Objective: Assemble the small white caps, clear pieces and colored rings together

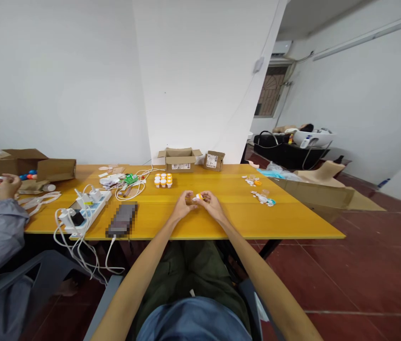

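Note:
A small white and orange piece [198, 197], perhaps a little jar or its lid, is pinched in the fingers of my right hand [211, 205] above the table [172, 222]. My left hand [183, 206] is curved beside it, its thumb and fingers apart with a gap between them. Whether the left fingertips touch the piece I cannot make out. Beyond my hands stands a tight block of small white and orange jars [163, 180]. To the right lie two small heaps, one of white and orange pieces [251, 181] and one of white and teal pieces [265, 199].
Cardboard boxes, one open [180, 160] and one smaller [214, 161], stand at the back. On the left are a power strip [95, 208] with tangled cables and a pixelated dark device [122, 219]. Another person's hand [8, 187] works at far left, near an open carton [56, 169].

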Demonstrator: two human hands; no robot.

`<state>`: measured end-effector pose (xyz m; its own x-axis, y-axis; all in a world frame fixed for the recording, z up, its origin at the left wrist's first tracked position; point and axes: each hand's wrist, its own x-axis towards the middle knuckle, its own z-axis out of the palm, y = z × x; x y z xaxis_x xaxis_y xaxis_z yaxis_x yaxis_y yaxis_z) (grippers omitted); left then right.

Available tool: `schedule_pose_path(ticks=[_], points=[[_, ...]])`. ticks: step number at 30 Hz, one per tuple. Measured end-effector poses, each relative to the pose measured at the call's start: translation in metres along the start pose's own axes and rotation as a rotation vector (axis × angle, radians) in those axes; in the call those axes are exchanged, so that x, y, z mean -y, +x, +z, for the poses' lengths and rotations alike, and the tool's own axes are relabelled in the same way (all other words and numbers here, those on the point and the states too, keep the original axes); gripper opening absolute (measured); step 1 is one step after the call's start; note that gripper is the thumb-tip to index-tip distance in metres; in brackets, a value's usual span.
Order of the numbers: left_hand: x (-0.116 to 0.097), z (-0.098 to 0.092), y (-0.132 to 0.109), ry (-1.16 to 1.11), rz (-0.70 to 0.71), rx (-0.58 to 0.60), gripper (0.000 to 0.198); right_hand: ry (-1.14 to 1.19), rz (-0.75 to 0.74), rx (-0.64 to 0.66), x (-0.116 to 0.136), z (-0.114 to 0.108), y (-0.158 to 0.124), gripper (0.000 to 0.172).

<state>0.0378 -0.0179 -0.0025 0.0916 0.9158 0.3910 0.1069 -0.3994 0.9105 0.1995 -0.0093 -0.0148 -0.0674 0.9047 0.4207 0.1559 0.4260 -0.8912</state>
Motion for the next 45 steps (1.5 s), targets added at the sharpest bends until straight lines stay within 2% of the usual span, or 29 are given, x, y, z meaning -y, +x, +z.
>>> schedule_pose_path(ticks=[4,8,13,17,22,30,36,45], points=[[0.005,-0.002,0.002,0.018,0.008,-0.124,0.039,-0.212,-0.049,-0.108,0.002,-0.001,0.002,0.026],[0.006,-0.004,0.001,0.064,0.054,-0.245,0.029,-0.347,-0.036,-0.070,-0.002,0.003,0.008,0.021],[-0.003,0.000,-0.006,0.171,0.090,-0.255,0.023,-0.389,-0.035,-0.033,-0.012,0.019,0.033,0.020],[-0.006,0.004,-0.009,0.207,0.098,-0.262,0.017,-0.451,0.067,-0.083,-0.018,0.039,0.065,0.025],[0.000,0.003,-0.005,0.116,-0.003,-0.219,0.009,-0.327,0.154,-0.110,-0.029,0.067,0.104,0.030],[0.007,0.002,-0.005,0.033,-0.057,-0.297,0.012,-0.198,0.232,-0.081,-0.047,0.103,0.138,0.029],[0.008,0.004,-0.006,0.010,-0.071,-0.315,0.013,-0.123,0.211,-0.020,-0.051,0.112,0.148,0.022],[0.012,0.003,-0.007,0.034,-0.048,-0.316,0.013,-0.081,0.139,0.079,-0.052,0.113,0.155,0.020]])
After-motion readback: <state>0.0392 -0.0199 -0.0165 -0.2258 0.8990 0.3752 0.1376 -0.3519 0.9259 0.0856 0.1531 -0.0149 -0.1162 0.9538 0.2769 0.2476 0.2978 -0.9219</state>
